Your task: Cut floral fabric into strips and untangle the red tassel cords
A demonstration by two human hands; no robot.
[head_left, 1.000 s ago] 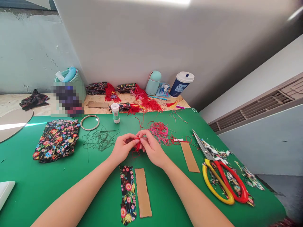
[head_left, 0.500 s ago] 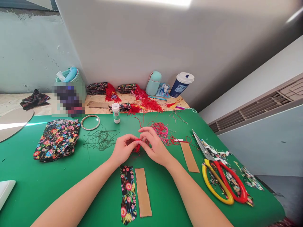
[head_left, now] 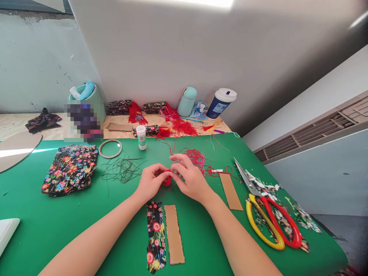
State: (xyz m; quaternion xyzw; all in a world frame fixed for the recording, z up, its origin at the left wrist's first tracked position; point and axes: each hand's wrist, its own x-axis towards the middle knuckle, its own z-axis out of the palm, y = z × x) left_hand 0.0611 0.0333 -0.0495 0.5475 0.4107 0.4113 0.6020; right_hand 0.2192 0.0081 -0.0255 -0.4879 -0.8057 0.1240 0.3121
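Note:
Between the fingertips of my two hands is a small bunch of red thread (head_left: 166,181), part of it hidden by the fingers. My left hand (head_left: 152,178) pinches it from the left. My right hand (head_left: 186,175) meets it from the right, thumb against the left thumb, with the other fingers arched above. Just behind the right hand lies a tangle of red and pink cord (head_left: 196,158). In front of the hands are a floral fabric strip (head_left: 155,237) and, beside it, a brown card strip with fabric edges (head_left: 174,235).
Large scissors with yellow and red handles (head_left: 266,218) rest on scraps at the right, near another brown card strip (head_left: 231,191). Folded floral fabric (head_left: 69,169), dark green threads (head_left: 124,168) and a tape roll (head_left: 110,148) lie left. A glue stick (head_left: 141,138) stands behind.
The fingers of my right hand have shifted slightly over the red thread, and its wrist has moved a little right. Both hands stay together at the same spot.

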